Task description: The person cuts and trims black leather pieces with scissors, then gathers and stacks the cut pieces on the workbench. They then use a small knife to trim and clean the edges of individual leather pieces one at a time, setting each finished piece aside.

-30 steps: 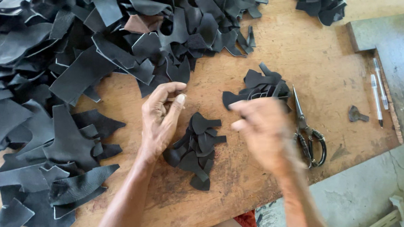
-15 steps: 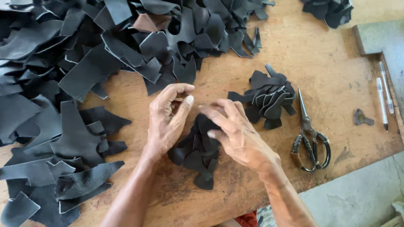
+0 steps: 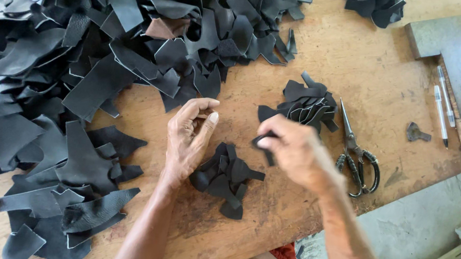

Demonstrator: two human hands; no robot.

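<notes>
The right hand [image 3: 292,151] pinches a small black scrap [image 3: 264,147] between thumb and fingertips, lifted just above the table [image 3: 350,51], between the near pile [image 3: 225,176] of small cut pieces and a second small pile [image 3: 303,104] farther right. The left hand [image 3: 188,140] rests at the near pile's left edge, fingers together and slightly curled, thumb apart, holding nothing that shows. The scrap looks like thin leather: light, limp, matte rather than slick, and not fragile, so it will likely droop from any grip and is best taken at an edge or corner with a pinch. Scissors [image 3: 356,160] lie closed just right of the right hand, points aimed far, near enough to brush. A big heap [image 3: 86,74] of larger black offcuts fills the far and left side, with one brown piece [image 3: 159,30] in it. Bare wood lies open between the two small piles and toward the right, where a lone scrap [image 3: 417,133] and two pens [image 3: 442,106] lie beside a grey slab [image 3: 456,41]. The table's near edge runs close under the forearms, dropping to a concrete floor [image 3: 425,229].
</notes>
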